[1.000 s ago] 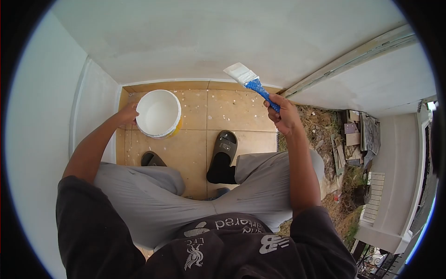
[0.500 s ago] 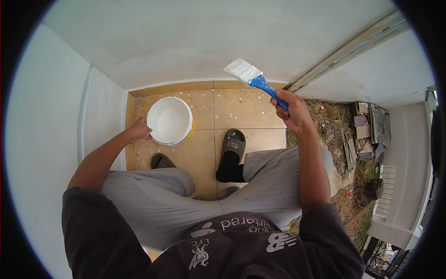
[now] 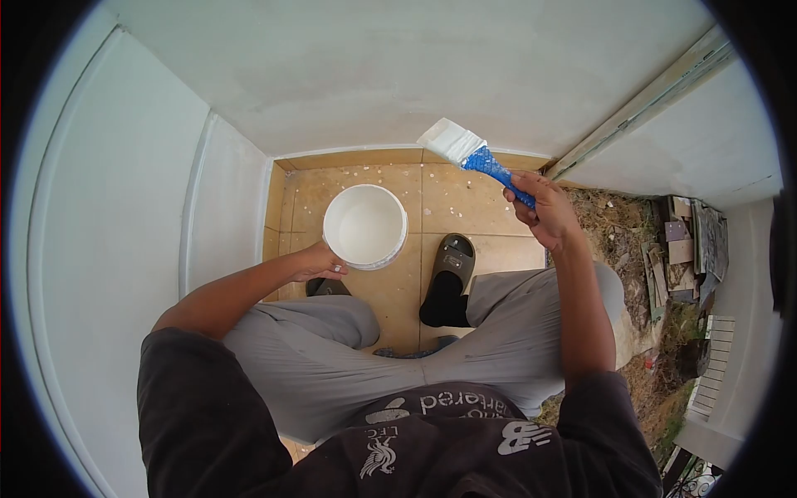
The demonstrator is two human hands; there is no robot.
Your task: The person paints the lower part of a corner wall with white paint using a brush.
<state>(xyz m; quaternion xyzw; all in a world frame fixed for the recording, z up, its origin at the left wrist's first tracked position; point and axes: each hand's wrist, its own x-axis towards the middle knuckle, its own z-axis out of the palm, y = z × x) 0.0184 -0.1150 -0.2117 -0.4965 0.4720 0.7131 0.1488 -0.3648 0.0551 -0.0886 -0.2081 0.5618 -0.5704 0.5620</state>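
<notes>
My right hand (image 3: 544, 212) is closed round the blue handle of a paintbrush (image 3: 491, 168). White paint coats its wide bristles, which point up and left toward the wall in front. At the lower left edge of a white bucket (image 3: 393, 232), my left hand (image 3: 320, 262) grips its side, partly hidden behind it. White paint (image 3: 365, 224) shows inside the bucket, whose open mouth faces up toward me. Bucket and brush are apart, with the brush to the right and farther forward.
A pale wall (image 3: 349, 91) rises in front, and a white panelled wall (image 3: 124, 166) stands on the left. Paint specks dot the tan floor tiles (image 3: 407, 187). Dark slides (image 3: 448, 266) are on my feet. Dry grass (image 3: 610, 228) and stacked boards (image 3: 682, 245) lie at right.
The view has swung left, so everything sits farther right. The bucket has shifted right over the tiles with my left hand; the brush has moved slightly left relative to the floor.
</notes>
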